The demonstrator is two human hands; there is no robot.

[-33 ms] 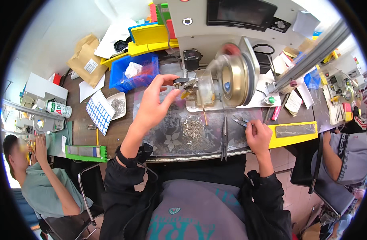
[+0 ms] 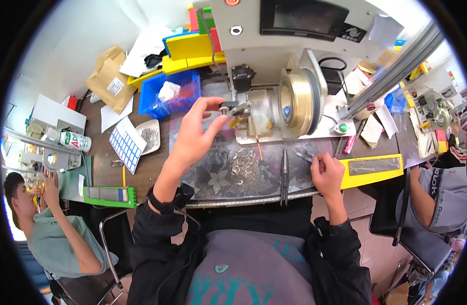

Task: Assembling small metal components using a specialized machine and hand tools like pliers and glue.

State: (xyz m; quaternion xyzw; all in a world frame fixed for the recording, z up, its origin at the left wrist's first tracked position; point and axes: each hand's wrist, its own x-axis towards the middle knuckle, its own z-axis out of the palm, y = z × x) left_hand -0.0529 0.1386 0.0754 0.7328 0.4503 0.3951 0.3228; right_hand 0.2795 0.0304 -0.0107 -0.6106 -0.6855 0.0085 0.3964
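Observation:
My left hand (image 2: pixel 195 133) is closed at the small round metal knob (image 2: pixel 224 109) of a clamp on the bench machine, with thumb and index finger on either side of it. Beside the knob, a clear plastic guard (image 2: pixel 261 119) stands before a gold-coloured wheel (image 2: pixel 293 101). My right hand (image 2: pixel 327 173) is closed around a pair of tweezers (image 2: pixel 305 155), whose tips point left over the mat. Between my hands lies a heap of small silvery metal pieces (image 2: pixel 245 165). Dark tweezers (image 2: pixel 284 175) lie near the table's front edge.
A blue bin (image 2: pixel 152 101) with a white crumpled item stands at the far left, near a white dish (image 2: pixel 151 136) of small pieces. On the right lies a yellow tray (image 2: pixel 371 175). People sit at benches on both sides.
The gold wheel, blurred before, now looks sharp, and the red blur above it is gone. The whole view has shifted slightly. Both hands keep their places.

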